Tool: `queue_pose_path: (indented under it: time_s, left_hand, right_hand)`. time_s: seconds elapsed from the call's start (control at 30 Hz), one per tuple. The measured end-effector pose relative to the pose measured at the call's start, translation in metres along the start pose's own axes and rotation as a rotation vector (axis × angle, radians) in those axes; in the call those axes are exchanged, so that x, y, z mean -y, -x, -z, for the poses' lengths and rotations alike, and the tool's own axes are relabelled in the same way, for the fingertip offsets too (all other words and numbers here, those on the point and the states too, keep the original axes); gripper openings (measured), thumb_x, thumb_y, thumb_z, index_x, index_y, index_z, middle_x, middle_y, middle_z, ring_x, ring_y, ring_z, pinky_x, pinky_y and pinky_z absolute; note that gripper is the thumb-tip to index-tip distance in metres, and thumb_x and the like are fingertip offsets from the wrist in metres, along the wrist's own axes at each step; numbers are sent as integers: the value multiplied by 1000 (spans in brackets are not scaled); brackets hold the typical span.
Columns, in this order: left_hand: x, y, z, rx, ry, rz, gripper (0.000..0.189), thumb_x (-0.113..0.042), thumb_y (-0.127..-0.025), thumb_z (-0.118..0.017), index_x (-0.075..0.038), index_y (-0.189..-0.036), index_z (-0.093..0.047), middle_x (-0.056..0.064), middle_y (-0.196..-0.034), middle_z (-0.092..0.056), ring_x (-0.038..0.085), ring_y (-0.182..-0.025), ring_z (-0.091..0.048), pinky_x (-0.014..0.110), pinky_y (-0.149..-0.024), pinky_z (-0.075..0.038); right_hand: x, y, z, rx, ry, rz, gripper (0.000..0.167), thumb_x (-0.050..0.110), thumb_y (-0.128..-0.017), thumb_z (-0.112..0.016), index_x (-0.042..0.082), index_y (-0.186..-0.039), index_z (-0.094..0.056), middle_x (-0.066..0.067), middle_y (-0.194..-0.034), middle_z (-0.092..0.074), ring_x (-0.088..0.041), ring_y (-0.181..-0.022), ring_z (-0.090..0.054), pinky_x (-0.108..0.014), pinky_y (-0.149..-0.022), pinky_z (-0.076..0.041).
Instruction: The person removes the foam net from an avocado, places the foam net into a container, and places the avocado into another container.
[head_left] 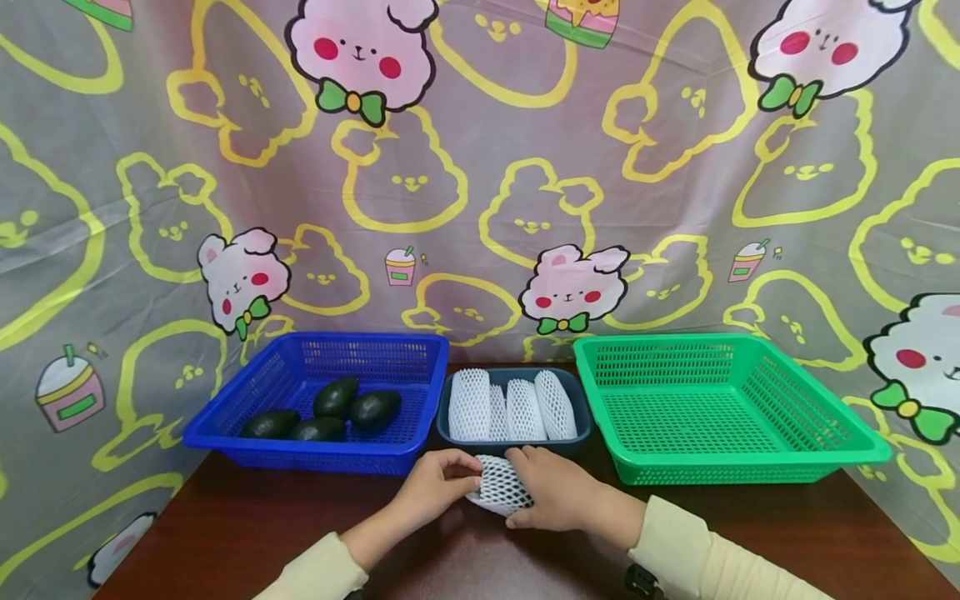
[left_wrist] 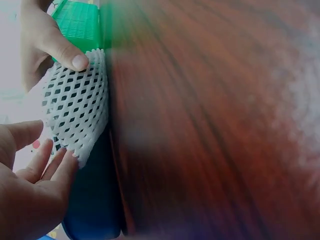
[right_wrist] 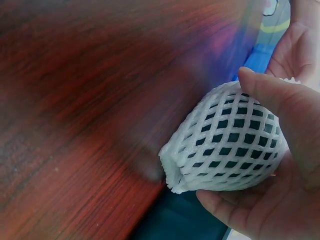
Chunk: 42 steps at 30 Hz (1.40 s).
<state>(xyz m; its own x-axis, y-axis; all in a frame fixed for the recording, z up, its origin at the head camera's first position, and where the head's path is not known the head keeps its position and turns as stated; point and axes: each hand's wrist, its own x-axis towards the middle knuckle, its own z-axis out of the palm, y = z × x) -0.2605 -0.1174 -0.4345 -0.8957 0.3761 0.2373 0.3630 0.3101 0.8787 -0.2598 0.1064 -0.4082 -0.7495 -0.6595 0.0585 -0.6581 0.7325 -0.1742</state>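
A white foam net sleeve [head_left: 501, 485] is stretched round a dark green avocado [right_wrist: 234, 137], which shows through the mesh. My right hand [head_left: 558, 490] grips the covered avocado from the right, thumb on the near side and fingers round the other. At the sleeve's left end, my left hand [head_left: 441, 483] holds the edge between thumb and fingertips [left_wrist: 70, 157]. Several bare avocados [head_left: 377, 408] lie in the blue basket [head_left: 315, 454] at the left. Behind my hands, more white foam nets [head_left: 468, 406] stand in a small dark blue tray [head_left: 517, 448].
A green basket [head_left: 720, 458] stands at the right of the tray. All of these stand along the back of the brown wooden table [head_left: 480, 558]. Directly behind them hangs a patterned cloth [head_left: 465, 192].
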Motion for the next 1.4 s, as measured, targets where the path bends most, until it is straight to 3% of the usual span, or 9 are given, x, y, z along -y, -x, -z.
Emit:
queue_pose_path:
  time_s: [0.2, 0.47, 0.77, 1.13, 1.4]
  left_hand:
    - [1, 0, -4, 53, 75, 9, 23, 4, -83, -68, 10, -105, -66, 20, -102, -69, 31, -94, -67, 28, -75, -55]
    - [-24, 5, -3, 55, 60, 6, 20, 10, -82, -64, 15, -101, -64, 25, -97, -68, 37, -91, -66, 23, -72, -53]
    - [4, -2, -8, 42, 82, 11, 22, 3, -81, -69, 7, -103, -67, 14, -95, -70, 23, -84, -67, 22, -68, -52]
    - [-2, -4, -11, 125, 98, 37, 38, 3, -78, -68, 12, -115, -62, 19, -104, -67, 22, -86, -66, 27, -64, -55]
    - [-1, -9, -18, 158, 101, 50, 43, 9, -73, -65, 13, -116, -57, 18, -108, -64, 26, -94, -64, 28, -74, -53]
  right_hand:
    - [-2, 2, -1, 16, -38, -10, 80, 51, -77, -77, 1, -130, -46, -8, -109, -58, -16, -96, -56, -36, -84, -49]
    - [-10, 11, 7, 53, -156, -21, 88, 50, -76, -79, 0, -137, -41, -10, -123, -57, -17, -108, -55, -40, -93, -46]
    - [-23, 20, 13, 71, -225, -13, 73, 45, -80, -78, 3, -132, -49, -3, -116, -60, -12, -100, -56, -37, -89, -47]
    - [-28, 20, 9, 75, -239, -2, 69, 45, -82, -76, 6, -132, -49, 0, -113, -60, -10, -99, -55, -36, -88, -48]
    - [-29, 19, 8, 68, -241, 8, 68, 43, -81, -77, 6, -131, -49, 1, -112, -60, -9, -97, -55, -35, -87, -48]
